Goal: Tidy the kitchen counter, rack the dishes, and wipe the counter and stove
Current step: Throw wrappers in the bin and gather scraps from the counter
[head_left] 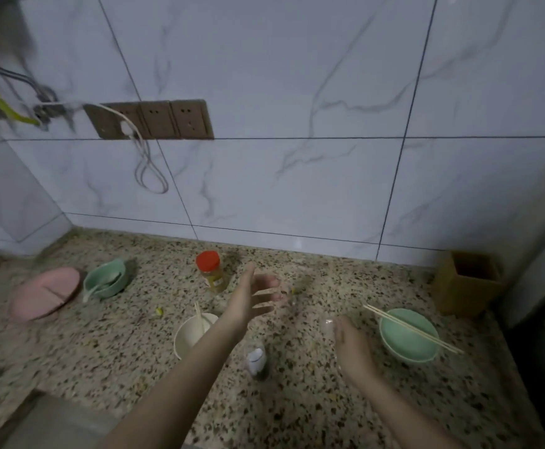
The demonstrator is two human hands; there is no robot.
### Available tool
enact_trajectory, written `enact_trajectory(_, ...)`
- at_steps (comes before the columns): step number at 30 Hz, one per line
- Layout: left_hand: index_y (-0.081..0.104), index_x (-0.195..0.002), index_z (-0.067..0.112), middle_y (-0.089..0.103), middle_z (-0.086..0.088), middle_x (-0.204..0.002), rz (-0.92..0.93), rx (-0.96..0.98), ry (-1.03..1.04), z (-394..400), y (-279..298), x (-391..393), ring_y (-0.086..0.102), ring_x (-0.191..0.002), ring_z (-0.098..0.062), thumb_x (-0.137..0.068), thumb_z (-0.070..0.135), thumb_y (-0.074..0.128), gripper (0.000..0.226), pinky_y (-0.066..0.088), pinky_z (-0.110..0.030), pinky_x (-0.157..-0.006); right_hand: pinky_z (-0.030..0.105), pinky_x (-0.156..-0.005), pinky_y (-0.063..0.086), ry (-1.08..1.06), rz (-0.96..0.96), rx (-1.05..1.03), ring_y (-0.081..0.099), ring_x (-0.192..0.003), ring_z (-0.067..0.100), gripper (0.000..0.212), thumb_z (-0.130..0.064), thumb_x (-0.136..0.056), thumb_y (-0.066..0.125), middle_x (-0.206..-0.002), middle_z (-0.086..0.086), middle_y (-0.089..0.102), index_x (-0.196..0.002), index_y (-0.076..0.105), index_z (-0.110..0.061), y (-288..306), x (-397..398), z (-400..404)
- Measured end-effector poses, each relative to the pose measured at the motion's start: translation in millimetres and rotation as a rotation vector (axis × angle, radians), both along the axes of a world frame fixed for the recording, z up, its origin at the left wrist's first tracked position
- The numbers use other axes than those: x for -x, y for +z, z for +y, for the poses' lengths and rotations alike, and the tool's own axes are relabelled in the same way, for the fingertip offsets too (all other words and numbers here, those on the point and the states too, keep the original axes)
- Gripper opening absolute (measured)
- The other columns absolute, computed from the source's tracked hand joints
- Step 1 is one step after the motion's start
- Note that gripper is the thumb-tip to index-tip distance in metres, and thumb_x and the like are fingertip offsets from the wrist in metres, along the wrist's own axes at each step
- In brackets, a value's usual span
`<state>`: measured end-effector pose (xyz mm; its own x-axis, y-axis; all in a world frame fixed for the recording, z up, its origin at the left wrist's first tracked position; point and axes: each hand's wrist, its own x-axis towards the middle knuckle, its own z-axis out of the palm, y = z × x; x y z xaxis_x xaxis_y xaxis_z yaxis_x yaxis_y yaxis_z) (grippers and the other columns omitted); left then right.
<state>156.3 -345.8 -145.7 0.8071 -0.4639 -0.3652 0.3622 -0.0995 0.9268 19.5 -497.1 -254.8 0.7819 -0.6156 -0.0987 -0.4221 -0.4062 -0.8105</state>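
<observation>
On the speckled stone counter (297, 400) almost everything is waiting to be dealt with, so I'd judge the tidying has barely begun. I count 3 bowls out: a green bowl (107, 278) near the back left with a spoon lying in it, a cream bowl (190, 333) nearer the front with what looks like a utensil standing in it, and a shallow green dish (408, 335) to the right with 2 chopsticks (413, 328) laid across its rim. A pink divided plate (44, 296) sits far left, just beside the green bowl. A red-capped seasoning jar (211, 270) stands toward the wall, and a small bottle (256, 359) stands between the 2 forearms. Yellowish scraps dot the stone, so no wiping shows yet. A brown holder (467, 281) stands in the right corner with nothing visible sticking out of it. Neither rack nor stove is in sight.

Reaching forward over the middle of the counter, the left hand (253, 299) has its fingers spread and fairly straight, gripping nothing, its tips near the jar but apart from it. Lower and nearer the shallow dish, the right hand (352, 345) has its palm relaxed and fingers extended; something clear and faint may sit at its fingertips, but blur keeps me from telling whether it touches anything.
</observation>
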Motion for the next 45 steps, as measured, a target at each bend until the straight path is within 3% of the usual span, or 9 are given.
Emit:
enact_trajectory(9,0.066,-0.092,0.012,0.07,-0.004,-0.09,0.022,0.008,0.234,81,-16,-57,0.07,-0.072,-0.024,-0.094,0.059,0.032,0.058,0.054,-0.031,-0.062,0.029,-0.06,0.04,0.018,0.172,0.01,0.061,-0.068,0.02,0.053,-0.058,-0.089,0.048,-0.072,0.006,0.064,-0.08,0.069,-0.011,2,-61,3)
enact_trajectory(16,0.066,-0.088,0.013,0.071,-0.002,-0.085,0.052,-0.009,0.349,134,-44,-109,0.067,-0.076,-0.029,-0.095,0.057,0.034,0.055,0.051,-0.033,-0.066,0.023,-0.047,0.02,-0.087,0.22,-0.038,0.03,-0.042,0.01,0.054,-0.052,-0.088,0.056,-0.045,-0.008,0.026,-0.049,0.028,-0.028,-14,-111,12)
enact_trajectory(20,0.065,-0.094,0.012,0.069,-0.005,-0.093,0.085,-0.056,0.41,155,-65,-141,0.067,-0.072,-0.03,-0.096,0.054,0.034,0.053,0.053,-0.036,-0.066,0.023,-0.063,0.04,-0.139,0.32,-0.128,0.055,-0.065,0.015,0.019,-0.037,-0.083,0.066,-0.071,0.0,0.062,-0.075,0.069,-0.021,-32,-143,6)
enact_trajectory(24,0.061,-0.111,0.005,0.067,-0.01,-0.104,0.09,-0.093,0.442,178,-87,-169,0.067,-0.079,-0.034,-0.098,0.051,0.03,0.056,0.052,-0.038,-0.071,0.024,-0.076,0.042,-0.15,0.414,-0.052,0.06,-0.092,0.022,0.045,-0.051,-0.079,0.066,-0.116,0.006,0.065,-0.111,0.067,-0.018,-49,-178,9)
enact_trajectory(30,0.061,-0.102,0.008,0.066,-0.009,-0.096,0.142,-0.164,0.551,239,-120,-216,0.064,-0.073,-0.027,-0.1,0.045,0.031,0.048,0.05,-0.036,-0.068,0.022,-0.061,0.044,-0.183,0.465,-0.109,0.058,-0.073,0.019,0.059,-0.048,-0.071,0.073,-0.107,0.016,0.066,-0.113,0.061,-0.008,-85,-226,28)
enact_trajectory(34,0.059,-0.098,0.016,0.065,-0.002,-0.091,0.178,-0.149,0.575,235,-124,-221,0.064,-0.076,-0.023,-0.099,0.046,0.034,0.039,0.051,-0.033,-0.065,0.025,-0.049,0.046,-0.221,0.476,-0.03,0.059,-0.054,0.025,0.024,-0.03,-0.084,0.061,-0.068,0.015,0.065,-0.081,0.056,-0.006,-74,-217,6)
enact_trajectory(37,0.06,-0.096,0.013,0.066,-0.004,-0.091,0.178,-0.166,0.646,240,-133,-230,0.063,-0.074,-0.022,-0.098,0.039,0.042,0.031,0.049,-0.031,-0.062,0.029,-0.053,0.043,-0.191,0.554,0.038,0.052,-0.048,0.025,0.038,-0.021,-0.093,0.047,-0.054,0.015,0.056,-0.062,0.054,-0.001,-79,-221,4)
enact_trajectory(42,0.063,-0.096,0.008,0.064,-0.01,-0.1,-0.177,-0.453,0.512,255,-150,-241,0.062,-0.093,-0.032,-0.09,0.016,0.061,0.01,0.052,-0.042,-0.084,0.031,-0.057,0.045,-0.2,0.475,0.064,0.053,-0.053,0.026,0.047,-0.033,-0.1,0.039,-0.058,0.01,0.051,-0.07,0.054,0.0,-68,-243,28)
enact_trajectory(45,0.069,-0.099,0.011,0.06,0.002,-0.103,-0.465,-0.632,0.177,253,-151,-247,0.056,-0.1,-0.018,-0.077,0.019,0.077,0.025,0.045,-0.026,-0.09,0.032,-0.053,0.046,-0.231,0.379,0.09,0.055,-0.053,0.026,0.042,-0.032,-0.1,0.038,-0.059,0.01,0.054,-0.08,0.053,0.002,-43,-265,47)
